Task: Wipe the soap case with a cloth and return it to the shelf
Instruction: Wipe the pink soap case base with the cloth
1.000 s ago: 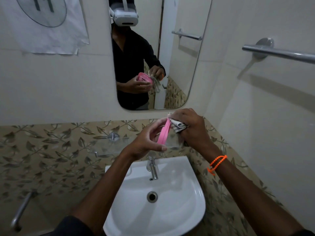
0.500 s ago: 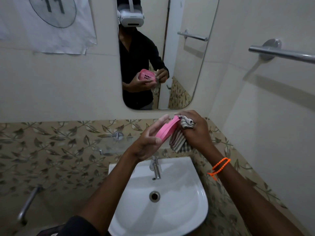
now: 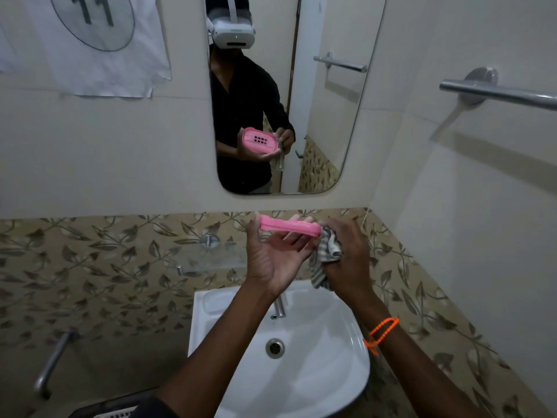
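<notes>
Head view: bathroom corner, looking down over a basin at both hands.
Soap case: pink soap case (image 3: pixel 289 227) held in the air above the sink, in front of the leaf-pattern tile band, seen edge-on and roughly level; its mirror reflection shows a slotted face.
Cloth: striped grey-white cloth (image 3: pixel 327 255) bunched, touching the right end of the case, loose end hanging down toward the basin.
Left hand: left hand (image 3: pixel 272 259) palm up under the case, fingers curled up around its long sides, thumb at the left end, gripping it.
Right hand: right hand (image 3: pixel 349 254) clenched round the bunched cloth, pressing it to the case's right end; orange bracelet (image 3: pixel 381 332) on that wrist.
Shelf: glass shelf (image 3: pixel 205 256) on the tiled wall, left of the hands and below the case; case not on it.
Sink: white sink (image 3: pixel 337 375) below the hands, drain in the middle, tap (image 3: pixel 280 306) at the back partly hidden by the left wrist.
Mirror: mirror (image 3: pixel 334 122) above the tile band, reflecting the person in a dark shirt with headset.
Walls: plain cream tile above, leaf-pattern tile band (image 3: pixel 90 267) below; paper sheet (image 3: pixel 90 43) marked 11 in a circle at upper left.
Fittings: towel bar (image 3: pixel 497 92) on the right wall; metal pipe (image 3: pixel 52 365) at lower left.
</notes>
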